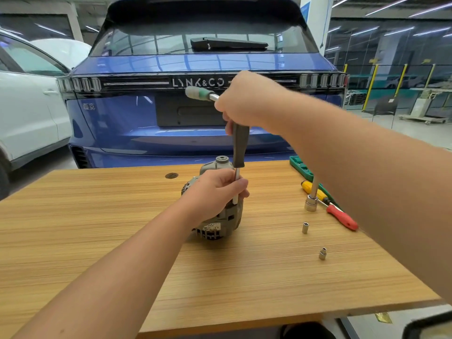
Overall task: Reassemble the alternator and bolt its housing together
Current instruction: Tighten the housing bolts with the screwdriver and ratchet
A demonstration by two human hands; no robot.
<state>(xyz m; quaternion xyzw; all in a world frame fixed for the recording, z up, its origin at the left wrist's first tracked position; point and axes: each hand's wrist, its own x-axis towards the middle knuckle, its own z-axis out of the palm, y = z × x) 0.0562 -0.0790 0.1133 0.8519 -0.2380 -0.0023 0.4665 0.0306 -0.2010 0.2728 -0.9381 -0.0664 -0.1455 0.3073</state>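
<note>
A grey alternator stands upright on the wooden table, pulley end up. My left hand wraps around its upper housing, fingers curled round the thin steel shaft of a T-handle socket wrench. The wrench stands vertical beside the alternator, its dark grey sleeve above the shaft. My right hand grips the top of the wrench, with the green-and-grey crossbar end sticking out to the left. The lower tip of the shaft is hidden behind my left hand.
On the right of the table lie a ratchet extension with a socket, two loose small sockets, a red-handled screwdriver, a yellow-handled one and a green tool case. A blue car stands right behind the table.
</note>
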